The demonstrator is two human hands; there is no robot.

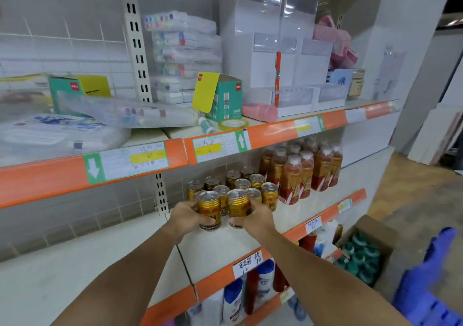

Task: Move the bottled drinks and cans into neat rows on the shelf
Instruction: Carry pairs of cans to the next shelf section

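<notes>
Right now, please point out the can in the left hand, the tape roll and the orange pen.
Left can (210, 209), head view: gold side wall.
Tape roll (233, 124), head view: upper rim.
Orange pen (277, 80), head view: mid barrel.

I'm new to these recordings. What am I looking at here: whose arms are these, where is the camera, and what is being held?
There is no machine: a person wears a camera on the head, looking forward and down at their own bare arms. The left hand grips one gold can; the right hand grips another gold can. Both are at the front of the middle shelf, before a cluster of gold cans. To the right stand bottled drinks.
</notes>
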